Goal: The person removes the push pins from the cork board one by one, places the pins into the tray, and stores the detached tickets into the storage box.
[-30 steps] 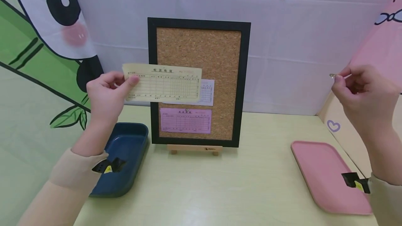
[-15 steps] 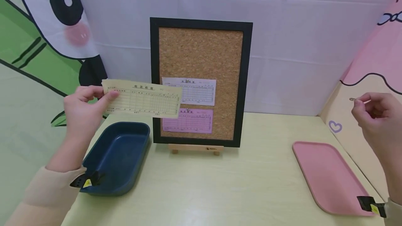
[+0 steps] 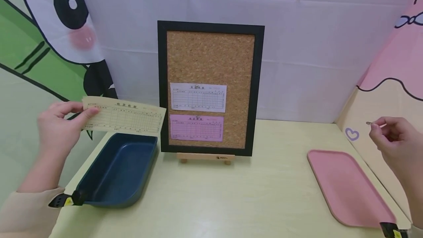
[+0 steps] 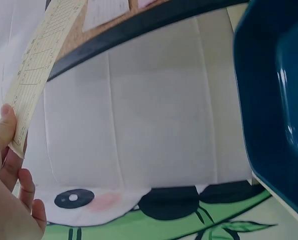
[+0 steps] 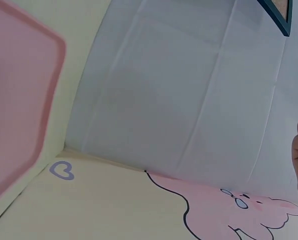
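My left hand (image 3: pixel 61 127) pinches a pale yellow receipt slip (image 3: pixel 125 116) by its left end, thumb in front. The slip hangs in the air above the far part of a blue tray (image 3: pixel 79 184), its right end near the frame of a corkboard (image 3: pixel 211 58). On the board are a white receipt slip (image 3: pixel 198 98) and, below it, a pink receipt slip (image 3: pixel 196 128), each with a pin at its top. Well to the right, my right hand (image 3: pixel 394 135) pinches a tiny metallic pin (image 3: pixel 368 123) between thumb and forefinger. In the right wrist view only part of that hand shows.
A small wooden easel (image 3: pixel 205 156) props up the black-framed board on the pale table (image 3: pixel 231 201). At the right lies a pink tray (image 3: pixel 350 190). A white cloth backdrop (image 3: pixel 297 61) rises behind, with cartoon-printed panels at both sides.
My left hand has moved the yellow slip left and down, away from the board, uncovering the white slip. My right hand has lowered and shifted right, still pinching the pin.
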`<state>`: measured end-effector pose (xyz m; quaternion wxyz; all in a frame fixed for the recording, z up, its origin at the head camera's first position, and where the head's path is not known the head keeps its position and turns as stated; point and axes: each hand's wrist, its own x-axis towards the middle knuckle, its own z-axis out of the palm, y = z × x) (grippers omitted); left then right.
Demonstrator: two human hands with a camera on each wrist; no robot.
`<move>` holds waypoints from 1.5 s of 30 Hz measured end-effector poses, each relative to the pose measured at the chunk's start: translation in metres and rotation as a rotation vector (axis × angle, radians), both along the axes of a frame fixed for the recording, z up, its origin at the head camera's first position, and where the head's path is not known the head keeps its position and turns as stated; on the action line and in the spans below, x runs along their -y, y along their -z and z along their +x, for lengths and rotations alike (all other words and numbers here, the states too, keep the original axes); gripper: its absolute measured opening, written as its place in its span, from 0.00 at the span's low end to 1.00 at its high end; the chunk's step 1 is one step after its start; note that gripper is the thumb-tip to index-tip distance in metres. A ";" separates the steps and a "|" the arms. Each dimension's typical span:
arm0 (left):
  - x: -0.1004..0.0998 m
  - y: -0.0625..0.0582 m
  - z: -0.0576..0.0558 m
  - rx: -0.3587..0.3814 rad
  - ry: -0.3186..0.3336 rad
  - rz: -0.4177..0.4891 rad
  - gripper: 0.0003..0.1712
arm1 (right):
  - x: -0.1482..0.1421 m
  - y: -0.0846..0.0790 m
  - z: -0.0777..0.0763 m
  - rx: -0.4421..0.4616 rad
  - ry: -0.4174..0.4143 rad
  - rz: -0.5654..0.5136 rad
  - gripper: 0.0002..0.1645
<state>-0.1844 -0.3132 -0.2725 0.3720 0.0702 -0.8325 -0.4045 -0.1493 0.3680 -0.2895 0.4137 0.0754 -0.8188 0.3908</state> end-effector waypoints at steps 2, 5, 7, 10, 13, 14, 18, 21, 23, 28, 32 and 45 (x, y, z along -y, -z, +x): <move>0.006 0.002 0.002 0.020 -0.017 -0.009 0.17 | -0.002 0.006 0.001 0.002 0.021 0.019 0.23; 0.014 0.005 0.003 0.034 -0.028 -0.043 0.16 | -0.006 0.015 0.002 0.009 0.055 0.042 0.23; 0.020 0.008 0.003 0.036 -0.029 -0.059 0.16 | -0.009 0.021 0.002 0.008 0.058 0.069 0.20; 0.028 0.013 0.002 0.051 -0.036 -0.082 0.14 | -0.015 0.031 0.002 -0.001 0.047 0.142 0.11; 0.037 0.017 0.002 0.093 -0.043 -0.136 0.09 | -0.021 0.041 0.002 0.016 0.036 0.198 0.06; 0.040 0.017 0.001 0.105 -0.044 -0.162 0.10 | -0.023 0.045 0.002 0.030 0.036 0.209 0.06; 0.052 0.019 -0.001 0.119 -0.037 -0.302 0.20 | -0.030 0.059 0.003 0.106 0.039 0.208 0.10; 0.060 0.019 -0.004 0.111 -0.020 -0.398 0.21 | -0.036 0.069 0.003 0.136 0.027 0.209 0.11; 0.064 0.020 -0.006 0.110 0.007 -0.473 0.22 | -0.041 0.075 0.004 0.155 0.016 0.218 0.13; 0.072 0.020 -0.014 0.123 0.089 -0.619 0.23 | -0.053 0.092 0.007 0.258 -0.007 0.243 0.16; 0.074 0.019 -0.020 0.167 0.126 -0.714 0.17 | -0.060 0.104 0.010 0.337 -0.015 0.269 0.13; 0.062 0.041 -0.042 0.203 0.322 -0.911 0.11 | -0.060 0.126 0.001 0.458 -0.150 0.411 0.11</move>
